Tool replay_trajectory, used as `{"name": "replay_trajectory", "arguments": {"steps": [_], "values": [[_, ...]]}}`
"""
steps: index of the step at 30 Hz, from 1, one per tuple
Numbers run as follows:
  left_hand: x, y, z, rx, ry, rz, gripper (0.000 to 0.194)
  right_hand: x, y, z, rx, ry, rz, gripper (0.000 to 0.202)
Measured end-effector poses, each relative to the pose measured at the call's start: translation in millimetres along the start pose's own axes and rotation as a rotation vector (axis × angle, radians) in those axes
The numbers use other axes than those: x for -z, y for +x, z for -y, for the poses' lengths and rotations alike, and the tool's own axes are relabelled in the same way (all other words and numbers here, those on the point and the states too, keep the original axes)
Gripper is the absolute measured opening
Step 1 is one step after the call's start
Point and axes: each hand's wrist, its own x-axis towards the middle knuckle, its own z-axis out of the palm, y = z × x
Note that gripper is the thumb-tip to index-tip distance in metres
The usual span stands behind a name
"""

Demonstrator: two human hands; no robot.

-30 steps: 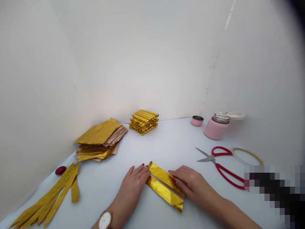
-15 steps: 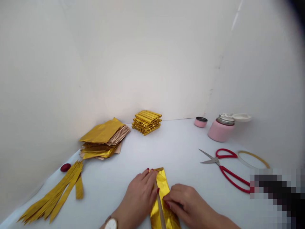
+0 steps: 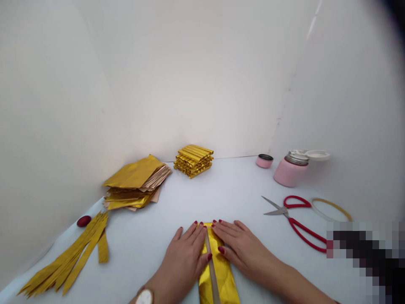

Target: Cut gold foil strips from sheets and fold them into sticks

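Observation:
A folded sheet of gold foil paper lies on the table in front of me, with a dull paper strip showing down its middle. My left hand presses on its left side, fingers stretched forward and thumb near the middle strip. On the right side my right hand rests flat, its fingertips near the far edge. Both hands are open and neither grips the paper. The near end of the sheet runs out of the frame.
A stack of gold paper and cut gold strips lie left, near a dark red oval object. Gold paper rolls are stacked behind. At right are red-handled scissors, a ring, a pink jar and pink cap.
My right hand has moved forward from the sheet's right edge and its curled fingers have flattened out on the paper. The left hand has stayed nearly in place. The view has shifted slightly.

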Motion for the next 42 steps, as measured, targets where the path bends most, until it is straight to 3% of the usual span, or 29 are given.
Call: {"name": "replay_trajectory", "arguments": {"steps": [6,11,15,18,21,23,25,28,33,39,42], "values": [[2.5,-8.5,9.0,-0.088,-0.049,0.046,0.057,3.0,-7.7,-4.5,0.035,0.044,0.088,0.073],[-2.9,-6.9,9.1,-0.046,-0.037,0.001,0.063,0.1,-7.1,-6.2,0.026,0.043,0.084,0.072],[-3.0,-0.9,11.4,-0.074,-0.023,-0.013,0.056,-1.5,-2.2,-13.7,0.016,0.022,0.069,0.071],[-0.9,3.4,9.5,-0.069,-0.019,-0.089,0.053,-1.7,0.6,-17.6,-0.001,-0.004,0.022,0.069],[1.4,5.4,2.7,-0.055,-0.08,-0.149,0.028,-0.9,1.1,-11.5,0.02,-0.02,-0.076,0.06],[2.7,5.6,-2.0,-0.075,-0.114,-0.13,0.004,-1.0,0.8,-2.6,0.06,-0.02,-0.133,0.035],[5.1,4.6,-4.7,-0.116,-0.137,-0.102,0.011,-2.1,0.4,6.3,0.11,-0.018,-0.131,0.011],[13.4,-0.4,-4.1,-0.15,-0.198,-0.053,0.005,-2.7,-0.9,13.8,0.153,-0.008,-0.089,0.018],[29.4,-14.5,-1.1,-0.163,-0.279,0.065,0.037,6.5,-9.3,15.3,0.174,0.052,-0.038,0.014],[33.9,-21.6,-10.4,-0.158,-0.242,0.098,0.016,15.0,-17.7,23.1,0.172,0.104,0.046,0.014],[34.5,-20.6,-13.1,-0.184,-0.233,0.152,0.016,18.8,-19.9,27.4,0.168,0.124,0.088,0.01]]}}
